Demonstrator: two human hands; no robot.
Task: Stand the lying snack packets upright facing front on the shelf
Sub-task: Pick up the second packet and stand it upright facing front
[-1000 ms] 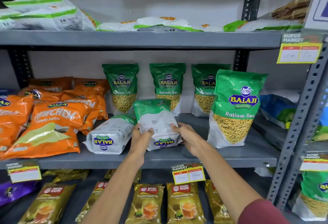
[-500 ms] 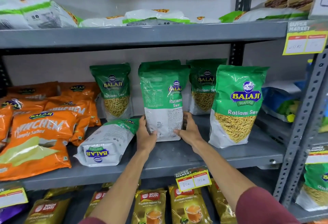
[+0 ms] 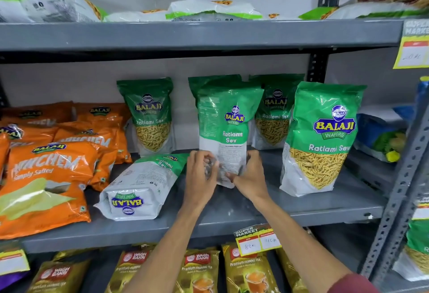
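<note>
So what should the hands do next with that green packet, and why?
Probably twist the held packet round so its front faces out. It stands upright between the left hand and right hand, but it shows its printed back and side panel, unlike the front packet to its right. After that, the lying packet remains.
</note>
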